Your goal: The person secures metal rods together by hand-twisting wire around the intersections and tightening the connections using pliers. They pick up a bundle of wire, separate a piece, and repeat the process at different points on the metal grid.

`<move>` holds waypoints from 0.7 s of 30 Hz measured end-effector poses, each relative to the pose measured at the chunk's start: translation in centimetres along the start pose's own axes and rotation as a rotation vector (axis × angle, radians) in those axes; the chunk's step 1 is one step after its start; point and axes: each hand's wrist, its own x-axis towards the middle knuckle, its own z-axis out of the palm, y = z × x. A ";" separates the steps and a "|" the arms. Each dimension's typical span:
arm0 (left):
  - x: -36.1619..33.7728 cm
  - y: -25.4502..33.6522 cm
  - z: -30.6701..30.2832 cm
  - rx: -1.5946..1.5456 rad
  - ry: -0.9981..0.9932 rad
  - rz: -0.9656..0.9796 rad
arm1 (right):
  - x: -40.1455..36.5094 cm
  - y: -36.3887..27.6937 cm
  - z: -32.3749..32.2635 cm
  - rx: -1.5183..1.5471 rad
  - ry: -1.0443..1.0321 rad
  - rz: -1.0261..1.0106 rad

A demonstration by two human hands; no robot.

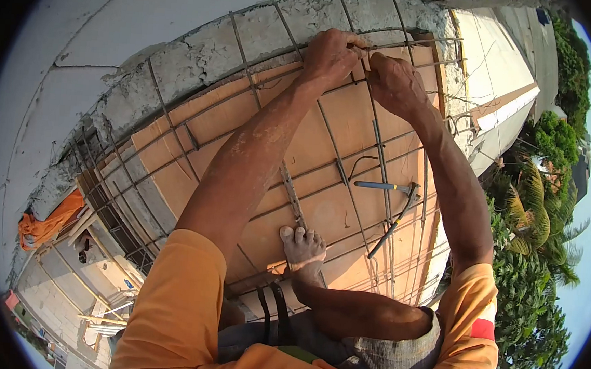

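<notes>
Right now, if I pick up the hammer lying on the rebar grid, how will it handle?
The hammer probably feels stiff and head-heavy, given its metal-looking shaft. Resting across thin bars of the rebar grid, it may slide or tip if nudged.

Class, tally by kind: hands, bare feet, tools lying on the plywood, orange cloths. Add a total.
Hands: 2, left hand and right hand, both gripping the rebar
Bare foot: 1
Tools: 2, hammer and long dark tool
Orange cloth: 1
Total: 6

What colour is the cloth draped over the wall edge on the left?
Orange. The cloth shows best in the head view, hanging at the left.
</notes>
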 end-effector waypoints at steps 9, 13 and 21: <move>0.3 0.7 -0.6 -0.024 -0.049 -0.040 | -6.9 -6.9 -5.1 -0.222 0.249 -0.230; 0.4 -0.1 -0.3 -0.070 -0.059 -0.070 | -22.1 -4.7 0.2 -0.074 0.120 0.280; 0.3 0.4 -1.2 -0.065 -0.095 -0.066 | -33.5 -5.9 6.5 0.377 -0.025 0.954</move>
